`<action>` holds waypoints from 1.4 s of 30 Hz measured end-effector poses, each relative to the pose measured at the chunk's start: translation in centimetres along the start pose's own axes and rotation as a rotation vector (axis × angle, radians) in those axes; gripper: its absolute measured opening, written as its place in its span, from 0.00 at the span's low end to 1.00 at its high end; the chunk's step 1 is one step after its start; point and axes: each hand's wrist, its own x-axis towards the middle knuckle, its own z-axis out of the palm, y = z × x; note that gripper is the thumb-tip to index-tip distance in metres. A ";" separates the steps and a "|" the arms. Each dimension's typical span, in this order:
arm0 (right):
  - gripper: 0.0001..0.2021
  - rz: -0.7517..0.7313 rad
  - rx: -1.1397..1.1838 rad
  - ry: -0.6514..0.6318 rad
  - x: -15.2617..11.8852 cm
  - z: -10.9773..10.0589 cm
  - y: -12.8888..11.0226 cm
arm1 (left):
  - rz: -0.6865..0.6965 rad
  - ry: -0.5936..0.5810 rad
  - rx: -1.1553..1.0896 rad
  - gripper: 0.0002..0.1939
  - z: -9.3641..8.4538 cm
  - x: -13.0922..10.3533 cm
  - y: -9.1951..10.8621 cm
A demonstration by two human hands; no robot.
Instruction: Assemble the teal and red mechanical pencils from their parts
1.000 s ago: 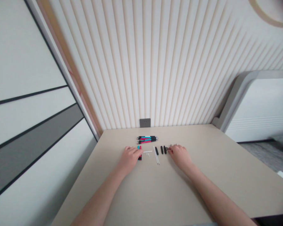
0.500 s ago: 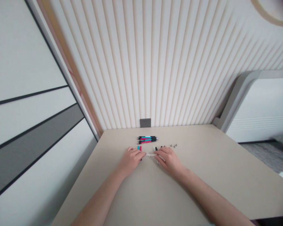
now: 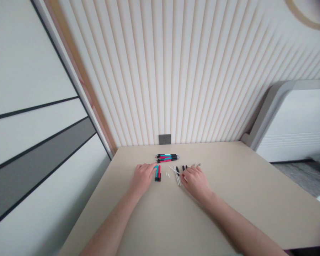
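My left hand [image 3: 143, 175] is over the table beside a blue pen barrel [image 3: 156, 174], its fingers stretched toward the barrel's top end. Whether the fingertips touch it I cannot tell. A red pen barrel [image 3: 159, 172] lies alongside the blue one; both have dark lower ends. My right hand [image 3: 194, 178] is closed on one end of a thin white pen refill [image 3: 173, 169], which slants up to the left. Under it lie more white refills [image 3: 176, 177] and a black pen part [image 3: 177, 170]. Small white pieces [image 3: 168, 174] rest between the hands.
Several assembled pens [image 3: 167, 158] lie in a bunch farther back. Beyond my right fingers are black pen parts [image 3: 184, 167] and small grey tips [image 3: 198, 164], partly covered. The beige table [image 3: 160, 217] meets a ribbed wall with a dark socket [image 3: 164, 139].
My left hand has let go of the small white piece and moved left to the blue barrel. My right hand has shifted slightly right, with the white refill now slanted.
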 end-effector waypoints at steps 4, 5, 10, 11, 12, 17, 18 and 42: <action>0.11 -0.055 -0.043 -0.044 -0.4 0.3 -1.3 | 0.022 -0.013 -0.016 0.11 -0.1 0.0 0.5; 0.10 -0.070 -0.038 -0.057 -0.4 0.3 -1.6 | 0.026 -0.015 -0.019 0.11 -0.1 0.0 0.6; 0.10 -0.098 -0.015 -0.089 -0.6 0.6 -2.4 | 0.032 -0.006 -0.033 0.11 -0.2 0.0 0.7; 0.10 -0.100 -0.016 -0.086 -0.6 0.7 -2.4 | 0.033 -0.001 -0.040 0.11 -0.2 0.0 0.7; 0.11 -0.103 -0.017 -0.081 -0.6 0.8 -2.4 | 0.035 0.004 -0.048 0.11 -0.2 0.0 0.6; 0.14 -0.148 0.008 -0.018 -0.7 1.0 -2.4 | 0.026 0.009 -0.100 0.11 -0.1 0.0 0.5; 0.14 -0.160 0.024 -0.003 -0.7 1.0 -2.4 | 0.011 0.016 -0.130 0.11 0.0 0.0 0.6; 0.10 0.032 0.661 0.172 0.2 0.8 -0.5 | -0.366 0.015 -1.387 0.10 0.8 0.2 3.2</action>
